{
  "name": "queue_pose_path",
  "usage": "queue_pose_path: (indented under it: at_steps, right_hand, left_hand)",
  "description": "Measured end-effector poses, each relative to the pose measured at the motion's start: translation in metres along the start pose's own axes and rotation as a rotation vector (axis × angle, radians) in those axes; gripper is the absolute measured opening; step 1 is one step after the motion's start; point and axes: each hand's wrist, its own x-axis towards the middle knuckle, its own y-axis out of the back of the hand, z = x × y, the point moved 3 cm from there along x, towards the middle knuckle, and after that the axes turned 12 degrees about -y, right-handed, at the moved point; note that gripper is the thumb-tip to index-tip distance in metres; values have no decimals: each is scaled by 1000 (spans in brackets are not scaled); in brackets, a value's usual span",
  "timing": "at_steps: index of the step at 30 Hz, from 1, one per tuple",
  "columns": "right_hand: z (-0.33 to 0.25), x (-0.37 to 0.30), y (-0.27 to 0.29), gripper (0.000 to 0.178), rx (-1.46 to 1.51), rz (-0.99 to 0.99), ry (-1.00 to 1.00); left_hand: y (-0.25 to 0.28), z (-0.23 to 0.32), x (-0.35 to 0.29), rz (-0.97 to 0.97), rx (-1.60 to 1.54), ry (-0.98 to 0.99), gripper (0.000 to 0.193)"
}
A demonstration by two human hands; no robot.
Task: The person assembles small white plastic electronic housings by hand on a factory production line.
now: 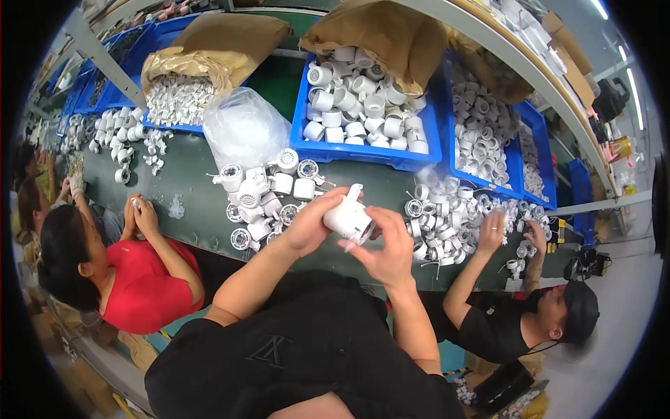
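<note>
Both my hands hold one white plastic cylindrical housing (349,218) above the dark green table (188,183). My left hand (312,222) grips it from the left side, and my right hand (386,244) closes on it from the right and below. A thin white tab sticks up from the housing's top. Just left of my hands lies a cluster of similar white housings (264,197) with round lens-like faces.
A blue bin (363,152) full of white housings sits behind my hands, under a brown paper bag (380,31). A clear plastic bag (244,129) lies left of it. A person in red (143,279) works at my left, a person in black (513,318) at my right.
</note>
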Motion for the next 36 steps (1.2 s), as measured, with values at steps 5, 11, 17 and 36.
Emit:
queue_pose_path:
  at_steps: [5,11,17,36]
  right_hand:
    - [7,-24,-7,67,124,185,-170]
    - [-9,-23,-3,70,-72,129,5]
    - [-7,-21,-7,71,-137,115,75]
    - [30,-1,-59,99,343,-171,-198]
  left_hand:
    - [-16,-20,-21,42,245,-473,40]
    - [-9,-12,-21,-41,382,-618,36]
    - [-4,-13,-23,14,421,-641,32]
    - [21,-55,-24,220,364,-517,48]
